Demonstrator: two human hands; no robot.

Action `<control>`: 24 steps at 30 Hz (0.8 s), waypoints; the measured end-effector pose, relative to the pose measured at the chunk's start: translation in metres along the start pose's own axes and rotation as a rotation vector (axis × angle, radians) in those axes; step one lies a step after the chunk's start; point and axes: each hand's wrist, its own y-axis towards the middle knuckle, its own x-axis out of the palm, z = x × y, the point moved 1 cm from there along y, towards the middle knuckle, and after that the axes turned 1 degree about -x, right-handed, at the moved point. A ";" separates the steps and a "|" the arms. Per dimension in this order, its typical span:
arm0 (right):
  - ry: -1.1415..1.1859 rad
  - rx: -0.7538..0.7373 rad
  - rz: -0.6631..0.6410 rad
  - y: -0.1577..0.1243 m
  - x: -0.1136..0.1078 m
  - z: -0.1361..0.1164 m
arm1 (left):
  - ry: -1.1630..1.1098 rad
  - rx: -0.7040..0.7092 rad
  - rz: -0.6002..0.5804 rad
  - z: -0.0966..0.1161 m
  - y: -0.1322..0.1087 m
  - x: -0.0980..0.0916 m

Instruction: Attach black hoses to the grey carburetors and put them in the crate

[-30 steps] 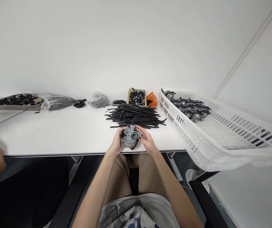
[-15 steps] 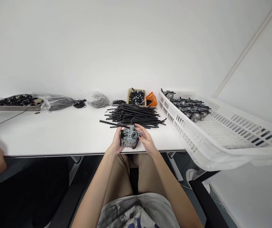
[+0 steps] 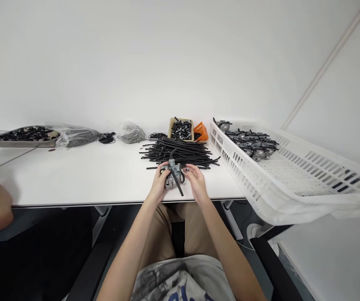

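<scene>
The left hand (image 3: 158,186) and right hand (image 3: 196,184) pinch a small grey metal carburettor (image 3: 171,174) at the near edge of the white bench (image 3: 73,179). So light a fingertip grip could let it slip off, or its thin black rubber hose (image 3: 178,186) could snag.

Bench surfaces: cast metal, rubber, plastic.
Carb (image 3: 173,175) is dull grey cast metal, slightly rough, with a matt black rubbery hose (image 3: 176,184) on it. Hose pile (image 3: 180,152) is the same matt black and looks smooth. Table (image 3: 73,179) is smooth white with a faint sheen. Crate (image 3: 293,188) is white plastic, lightly glossy. Tray (image 3: 170,125) looks like tan plastic, the bin (image 3: 201,130) like orange plastic. Bags (image 3: 131,133) are clear crinkled film, shiny. Pan (image 3: 13,142) at far left is dull bare metal.
</scene>
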 end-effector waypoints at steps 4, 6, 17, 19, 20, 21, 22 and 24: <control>-0.115 0.005 -0.007 -0.004 0.001 -0.004 | 0.138 0.177 0.200 -0.006 0.005 -0.002; -0.187 0.018 -0.097 -0.007 0.004 -0.007 | 0.190 0.252 0.261 -0.007 0.005 -0.003; -0.299 0.030 -0.274 -0.009 0.002 -0.002 | 0.268 0.307 0.262 -0.006 0.004 -0.002; -0.296 -0.031 -0.211 -0.008 0.001 0.001 | 0.275 0.309 0.242 -0.006 0.003 0.000; -0.290 -0.058 -0.184 -0.008 0.001 0.002 | 0.282 0.316 0.233 -0.006 0.003 0.001; -0.284 -0.078 -0.165 -0.008 0.001 0.002 | 0.287 0.321 0.228 -0.005 0.002 0.002; -0.278 -0.091 -0.152 -0.009 0.002 0.002 | 0.288 0.324 0.227 -0.004 0.001 0.003; -0.272 -0.113 -0.138 -0.010 0.003 0.000 | 0.280 0.326 0.231 -0.003 0.000 0.004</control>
